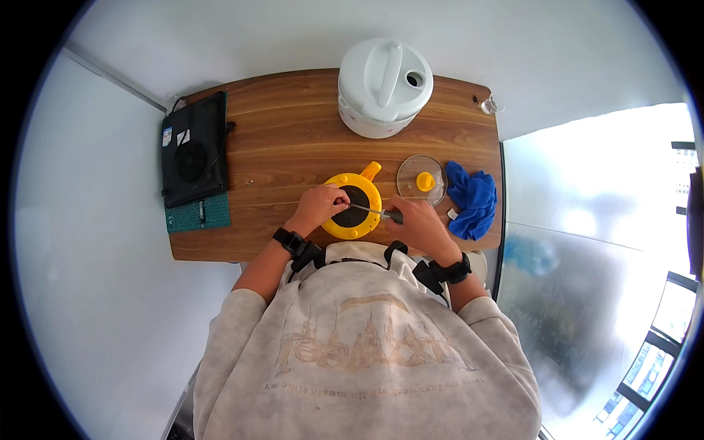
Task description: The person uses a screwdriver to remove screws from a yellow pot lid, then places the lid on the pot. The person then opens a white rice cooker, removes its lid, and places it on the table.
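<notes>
On the wood-grained worktop (279, 154), the left hand (317, 205), bent inward, presses its fingertips together at the tip of a metal-shafted screwdriver (394, 217), over a round yellow pot (355, 221). The right hand (416, 220) grips the grey handle, near a clear glass lid (411, 171) and crumpled blue cloth (474, 202).

A beige shirt (374, 352) (brown-printed) and black wristbands (460, 269) are worn.
</notes>
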`<control>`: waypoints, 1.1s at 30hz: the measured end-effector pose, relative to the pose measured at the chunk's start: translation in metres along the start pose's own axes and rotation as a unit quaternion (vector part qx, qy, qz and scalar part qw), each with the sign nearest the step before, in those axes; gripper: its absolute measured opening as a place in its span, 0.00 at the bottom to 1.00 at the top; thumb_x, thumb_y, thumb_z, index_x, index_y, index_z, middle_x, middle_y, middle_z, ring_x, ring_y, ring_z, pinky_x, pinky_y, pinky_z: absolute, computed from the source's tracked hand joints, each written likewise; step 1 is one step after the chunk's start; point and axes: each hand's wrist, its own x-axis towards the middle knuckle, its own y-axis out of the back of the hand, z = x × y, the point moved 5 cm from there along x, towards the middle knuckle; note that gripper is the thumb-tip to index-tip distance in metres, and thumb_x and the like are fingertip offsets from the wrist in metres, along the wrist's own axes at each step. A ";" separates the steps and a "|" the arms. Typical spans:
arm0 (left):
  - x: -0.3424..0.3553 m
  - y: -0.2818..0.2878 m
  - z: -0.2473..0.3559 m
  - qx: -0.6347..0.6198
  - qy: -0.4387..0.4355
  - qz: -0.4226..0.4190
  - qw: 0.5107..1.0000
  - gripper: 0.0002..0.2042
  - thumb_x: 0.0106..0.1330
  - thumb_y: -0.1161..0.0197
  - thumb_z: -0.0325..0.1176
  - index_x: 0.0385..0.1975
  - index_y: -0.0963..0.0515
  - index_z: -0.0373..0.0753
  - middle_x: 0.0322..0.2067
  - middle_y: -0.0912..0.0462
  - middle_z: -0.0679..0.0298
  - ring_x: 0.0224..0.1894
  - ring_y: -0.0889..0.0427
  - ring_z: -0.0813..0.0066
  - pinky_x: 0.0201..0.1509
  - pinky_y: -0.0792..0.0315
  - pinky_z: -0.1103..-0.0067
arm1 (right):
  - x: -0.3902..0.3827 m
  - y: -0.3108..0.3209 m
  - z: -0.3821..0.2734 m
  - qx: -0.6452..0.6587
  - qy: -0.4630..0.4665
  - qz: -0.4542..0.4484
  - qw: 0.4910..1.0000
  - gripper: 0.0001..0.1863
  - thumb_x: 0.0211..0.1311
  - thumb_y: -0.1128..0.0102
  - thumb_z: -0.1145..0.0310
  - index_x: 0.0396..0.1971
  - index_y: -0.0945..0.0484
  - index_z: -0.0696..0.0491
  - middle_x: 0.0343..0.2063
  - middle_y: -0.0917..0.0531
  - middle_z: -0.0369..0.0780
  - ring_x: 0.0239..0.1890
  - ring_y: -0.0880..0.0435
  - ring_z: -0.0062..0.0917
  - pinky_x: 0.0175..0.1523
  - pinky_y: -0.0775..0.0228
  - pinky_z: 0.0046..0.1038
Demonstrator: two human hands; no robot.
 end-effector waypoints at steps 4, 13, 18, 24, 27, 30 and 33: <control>0.001 -0.001 0.000 -0.004 0.003 -0.003 1.000 0.06 0.59 0.30 0.35 0.33 0.14 0.43 0.28 0.17 0.65 0.32 0.17 0.68 0.35 0.25 0.73 | 0.000 -0.002 0.002 -0.002 -0.003 -0.001 1.000 0.14 0.55 0.35 0.67 0.39 0.20 0.58 0.30 0.15 0.49 0.33 0.15 0.45 0.41 0.24 0.38; 0.001 -0.002 -0.003 -0.001 0.017 -0.007 1.000 0.06 0.59 0.30 0.35 0.33 0.14 0.43 0.28 0.17 0.65 0.32 0.17 0.67 0.35 0.25 0.73 | 0.001 0.000 -0.004 -0.003 0.000 -0.005 1.000 0.14 0.55 0.36 0.67 0.39 0.21 0.59 0.29 0.15 0.50 0.33 0.16 0.46 0.40 0.24 0.39; 0.001 0.001 -0.001 -0.004 0.022 -0.010 1.000 0.07 0.59 0.30 0.36 0.33 0.14 0.42 0.29 0.15 0.64 0.32 0.17 0.67 0.36 0.24 0.73 | 0.001 0.000 -0.005 -0.011 0.012 0.005 1.000 0.14 0.55 0.36 0.67 0.39 0.21 0.58 0.27 0.16 0.50 0.32 0.16 0.46 0.39 0.25 0.40; 0.002 -0.001 -0.003 -0.005 0.023 -0.010 1.000 0.06 0.59 0.30 0.36 0.32 0.13 0.42 0.28 0.15 0.64 0.32 0.17 0.67 0.36 0.24 0.73 | 0.000 -0.001 -0.007 -0.009 0.009 0.001 1.000 0.14 0.55 0.36 0.67 0.40 0.21 0.57 0.27 0.16 0.50 0.32 0.16 0.46 0.40 0.25 0.40; 0.002 -0.003 -0.004 -0.005 0.017 -0.007 1.000 0.06 0.59 0.30 0.35 0.32 0.13 0.42 0.27 0.16 0.64 0.31 0.17 0.67 0.36 0.24 0.73 | -0.001 0.000 -0.007 -0.013 0.009 -0.005 1.000 0.14 0.55 0.36 0.67 0.40 0.21 0.57 0.28 0.16 0.50 0.33 0.16 0.45 0.40 0.24 0.40; 0.003 -0.005 -0.006 -0.005 0.016 -0.004 1.000 0.06 0.59 0.30 0.35 0.32 0.13 0.42 0.27 0.16 0.64 0.31 0.17 0.67 0.36 0.24 0.73 | -0.001 -0.003 -0.005 -0.014 0.017 0.002 1.000 0.13 0.55 0.35 0.66 0.39 0.21 0.57 0.28 0.16 0.49 0.32 0.16 0.45 0.39 0.25 0.40; 0.003 -0.004 -0.005 -0.007 0.019 -0.004 1.000 0.06 0.59 0.30 0.35 0.32 0.13 0.42 0.27 0.16 0.64 0.31 0.17 0.68 0.35 0.24 0.73 | -0.001 -0.004 -0.005 -0.019 0.021 0.010 1.000 0.13 0.56 0.35 0.66 0.38 0.20 0.56 0.27 0.16 0.48 0.31 0.16 0.44 0.37 0.25 0.40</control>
